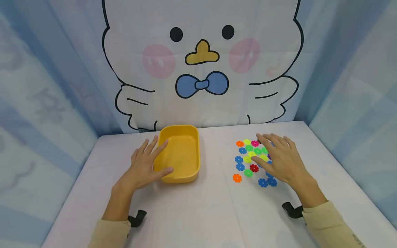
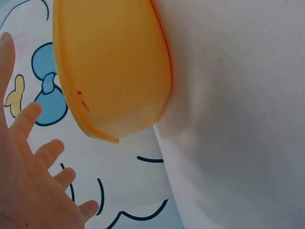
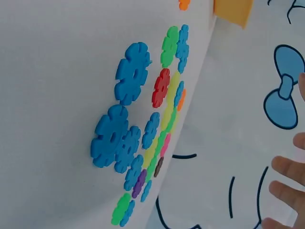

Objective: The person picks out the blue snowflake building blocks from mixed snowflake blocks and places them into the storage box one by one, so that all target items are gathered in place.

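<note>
A yellow plastic tray with raised walls stands on the table left of centre. My left hand hovers over its left side with fingers spread, overlapping the rim in the head view. In the left wrist view the tray's outer wall shows small red marks, and the fingers are spread apart from it. My right hand, fingers extended and thumb out, is above the right part of a scatter of notched plastic discs, hiding some. The discs are blue, green, yellow, orange, red, pink and purple; several blue discs lie nearest the right wrist camera.
White cloth covers the table. Behind it hangs a curtain printed with a cartoon bird, and blue-and-white curtains close off both sides. A black wrist mount sticks out beside the left cuff, another mount beside the right.
</note>
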`<action>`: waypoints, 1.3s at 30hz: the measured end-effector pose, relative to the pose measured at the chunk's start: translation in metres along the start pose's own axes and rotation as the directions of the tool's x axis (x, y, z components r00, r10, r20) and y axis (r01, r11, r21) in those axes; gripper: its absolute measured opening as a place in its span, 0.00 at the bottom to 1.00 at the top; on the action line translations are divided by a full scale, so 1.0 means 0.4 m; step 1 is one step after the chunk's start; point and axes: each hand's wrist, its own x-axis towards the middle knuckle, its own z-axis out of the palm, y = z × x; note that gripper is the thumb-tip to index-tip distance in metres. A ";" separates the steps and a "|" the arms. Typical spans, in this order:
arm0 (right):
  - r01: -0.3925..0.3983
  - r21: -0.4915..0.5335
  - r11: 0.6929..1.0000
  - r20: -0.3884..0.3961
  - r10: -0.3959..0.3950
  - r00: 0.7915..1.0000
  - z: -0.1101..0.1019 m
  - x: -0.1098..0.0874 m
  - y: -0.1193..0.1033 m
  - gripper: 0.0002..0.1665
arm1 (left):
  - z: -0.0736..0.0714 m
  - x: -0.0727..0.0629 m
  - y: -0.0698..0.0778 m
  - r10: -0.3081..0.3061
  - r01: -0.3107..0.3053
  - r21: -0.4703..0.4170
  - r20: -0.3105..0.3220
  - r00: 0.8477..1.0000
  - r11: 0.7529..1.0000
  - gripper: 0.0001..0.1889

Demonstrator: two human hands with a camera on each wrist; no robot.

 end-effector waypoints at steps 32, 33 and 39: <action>-0.150 0.294 0.944 0.219 0.086 0.972 0.056 -0.072 0.060 0.45 | 0.056 -0.027 -0.070 -0.121 0.139 -0.233 0.090 0.989 0.962 0.66; -0.159 0.300 0.941 0.233 0.089 0.968 0.056 -0.075 0.061 0.45 | 0.058 -0.028 -0.071 -0.117 0.135 -0.240 0.089 0.989 0.961 0.66; -0.117 0.313 0.943 0.276 0.028 0.961 0.060 -0.091 0.076 0.41 | 0.063 -0.027 -0.070 -0.097 0.110 -0.255 0.066 0.993 0.961 0.64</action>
